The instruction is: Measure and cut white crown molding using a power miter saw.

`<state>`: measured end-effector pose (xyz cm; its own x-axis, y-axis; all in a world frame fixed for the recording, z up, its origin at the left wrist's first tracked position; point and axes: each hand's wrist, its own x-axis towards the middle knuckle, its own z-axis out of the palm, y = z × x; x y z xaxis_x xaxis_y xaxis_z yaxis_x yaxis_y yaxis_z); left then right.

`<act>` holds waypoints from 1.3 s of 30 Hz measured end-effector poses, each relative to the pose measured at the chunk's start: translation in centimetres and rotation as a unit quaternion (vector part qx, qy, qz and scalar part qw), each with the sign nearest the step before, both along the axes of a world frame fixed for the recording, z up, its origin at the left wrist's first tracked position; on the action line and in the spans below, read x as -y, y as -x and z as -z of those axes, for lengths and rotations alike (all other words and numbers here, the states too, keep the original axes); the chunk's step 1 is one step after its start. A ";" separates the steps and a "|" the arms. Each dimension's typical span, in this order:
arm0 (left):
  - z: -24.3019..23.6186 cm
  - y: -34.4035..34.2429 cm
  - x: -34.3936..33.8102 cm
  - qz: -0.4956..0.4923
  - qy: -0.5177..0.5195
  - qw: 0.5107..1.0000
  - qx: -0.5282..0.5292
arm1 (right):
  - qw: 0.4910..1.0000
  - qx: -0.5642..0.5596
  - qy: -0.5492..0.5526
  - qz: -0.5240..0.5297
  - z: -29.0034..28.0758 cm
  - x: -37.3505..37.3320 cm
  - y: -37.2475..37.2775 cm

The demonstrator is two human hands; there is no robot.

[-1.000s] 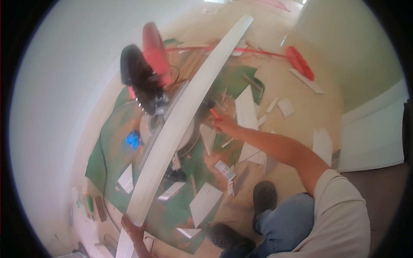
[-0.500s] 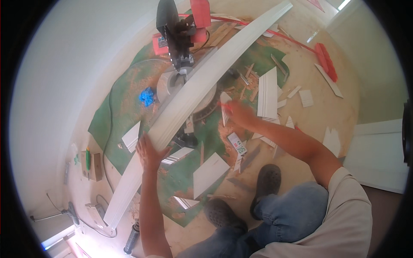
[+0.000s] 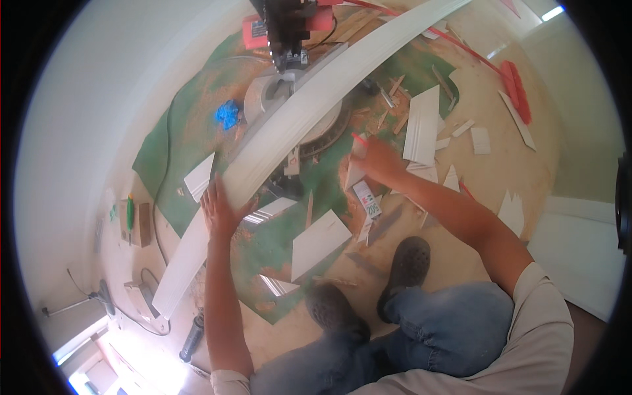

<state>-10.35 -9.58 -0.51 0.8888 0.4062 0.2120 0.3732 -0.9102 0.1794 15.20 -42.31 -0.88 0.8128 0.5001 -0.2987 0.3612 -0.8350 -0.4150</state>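
Observation:
A long white moulding board [image 3: 303,122] with grooved edges lies diagonally across the base of a miter saw [image 3: 263,99]. My left hand [image 3: 222,209] spans the board's lower part, fingers at one edge and thumb at the other. The saw head [image 3: 284,33], red and black, is raised above the board's far side. Off the board's right side, my right hand [image 3: 380,162] is closed round a thin red pencil [image 3: 359,139], its end sticking out past the fingers. Just under that hand lies a small white offcut [image 3: 354,172].
White offcuts [image 3: 321,243] and wood scraps litter the green sheet [image 3: 158,155] and floor. A red broom [image 3: 515,89] lies at the right, a crumpled blue bag [image 3: 228,114] left of the saw. A small box [image 3: 368,199] sits near my shoes [image 3: 409,263]. A cable [image 3: 170,125] runs along the left.
The view has shifted, with the saw now higher in the picture. My right hand with the pencil has drawn slightly away from the board. My left hand stays on the board.

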 end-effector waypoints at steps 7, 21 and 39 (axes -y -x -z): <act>-0.5 -0.2 -0.1 -0.017 0.024 0.998 -0.055 | 0.946 -0.266 -0.073 -0.169 -4.2 -3.0 9.8; 0.7 -5.0 0.9 -0.024 0.088 0.995 0.029 | 0.689 -0.644 -0.328 0.055 2.5 -8.3 7.9; 1.4 -4.8 0.1 -0.042 0.109 0.993 0.033 | 0.735 -0.615 -0.282 0.044 3.8 -9.3 6.9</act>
